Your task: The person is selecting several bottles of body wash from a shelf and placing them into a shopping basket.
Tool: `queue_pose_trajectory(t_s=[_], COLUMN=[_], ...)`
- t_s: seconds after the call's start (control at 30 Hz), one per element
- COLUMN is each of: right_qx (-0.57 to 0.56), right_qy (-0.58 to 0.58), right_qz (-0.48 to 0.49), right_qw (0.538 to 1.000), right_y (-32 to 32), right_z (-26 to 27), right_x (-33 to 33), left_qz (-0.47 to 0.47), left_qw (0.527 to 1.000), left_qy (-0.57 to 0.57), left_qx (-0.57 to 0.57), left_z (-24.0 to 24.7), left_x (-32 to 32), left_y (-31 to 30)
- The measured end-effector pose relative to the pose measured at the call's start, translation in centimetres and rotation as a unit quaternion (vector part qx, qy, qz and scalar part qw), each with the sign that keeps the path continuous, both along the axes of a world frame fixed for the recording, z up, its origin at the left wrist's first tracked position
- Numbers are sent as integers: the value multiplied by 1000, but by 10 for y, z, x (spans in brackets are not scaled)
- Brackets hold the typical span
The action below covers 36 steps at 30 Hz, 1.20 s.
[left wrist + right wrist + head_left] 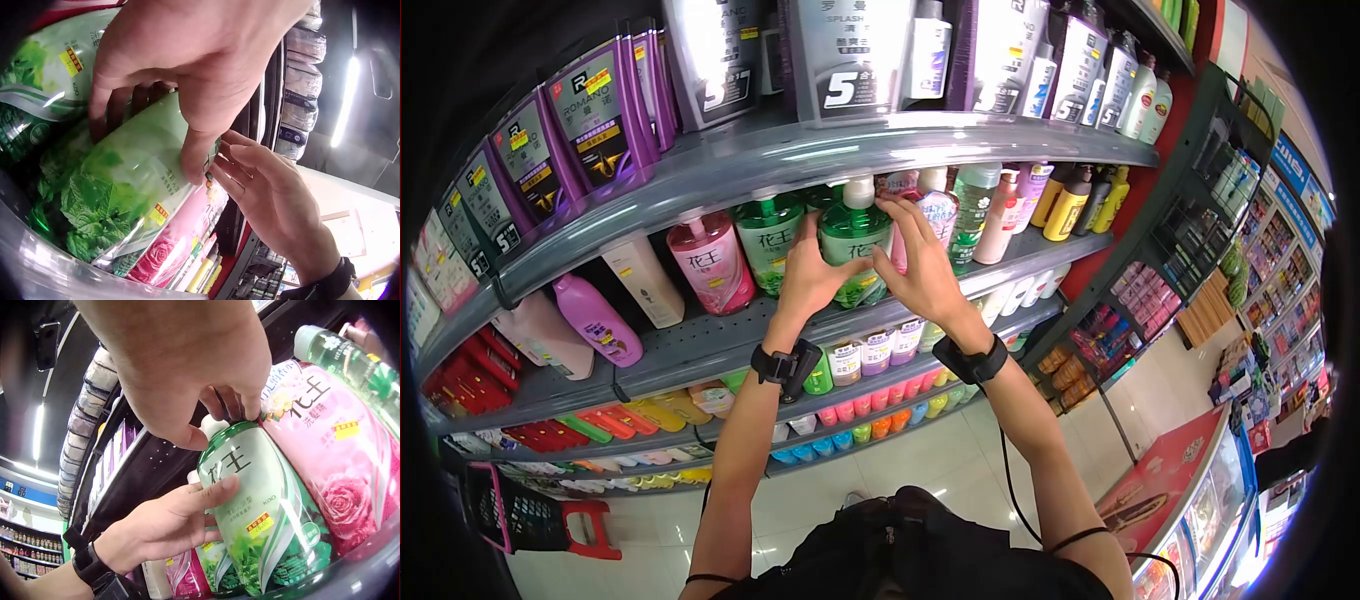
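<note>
A green shampoo bottle [852, 240] with a white pump top stands on the middle shelf between both hands. My left hand [812, 272] grips its left side, the thumb lying across the front label and the fingers round the side. My right hand [922, 272] holds the bottle at its right shoulder; in the right wrist view the fingers curl behind it near the pump and the thumb is at the front. To the left stands another green bottle [768, 238], and a pink shampoo bottle [347, 462] is close on the right. The held bottle's back is hidden.
The shelf's curved front lip [900, 312] runs below the bottles, and the upper shelf edge [850, 140] passes just above them. A pink pump bottle [710, 262] stands farther left. At floor level is a black shopping basket [520, 515]; a red-sided display case [1170, 480] stands at right.
</note>
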State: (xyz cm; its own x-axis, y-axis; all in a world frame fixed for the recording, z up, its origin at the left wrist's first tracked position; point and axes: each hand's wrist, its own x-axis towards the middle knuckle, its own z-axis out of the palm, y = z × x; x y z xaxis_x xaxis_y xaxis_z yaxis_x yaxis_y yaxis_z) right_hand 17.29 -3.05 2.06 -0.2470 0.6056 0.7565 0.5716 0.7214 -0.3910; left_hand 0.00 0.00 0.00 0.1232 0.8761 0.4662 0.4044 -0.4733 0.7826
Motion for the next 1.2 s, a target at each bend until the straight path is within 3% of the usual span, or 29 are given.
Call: queue_pose_trajectory(t_s=[0.1, 0.4, 0.53, 0.7, 0.83, 0.93, 1.2], right_qx=[55, 4, -2, -7, -6, -13, -82], right_qy=[-23, 17, 10, 13, 13, 25, -46], right_qz=[-4, 28, 44, 70, 81, 97, 142], right_qw=[998, 999, 999, 997, 997, 995, 985], right_y=[7, 4, 4, 2, 1, 3, -7], right_z=[-3, 4, 7, 10, 12, 11, 21], right_x=[-6, 3, 10, 16, 19, 21, 24], left_qz=[27, 8, 38, 22, 54, 24, 43], left_qw=[999, 998, 998, 993, 992, 992, 993], left_qy=[6, -55, -30, -83, -58, -103, -65], left_qx=[34, 37, 32, 80, 100, 69, 83], left_z=[-7, -13, -14, -27, -28, -19, -25], left_x=[0, 9, 13, 16, 20, 26, 24], left_y=[5, 2, -2, 0, -16, -33, -45])
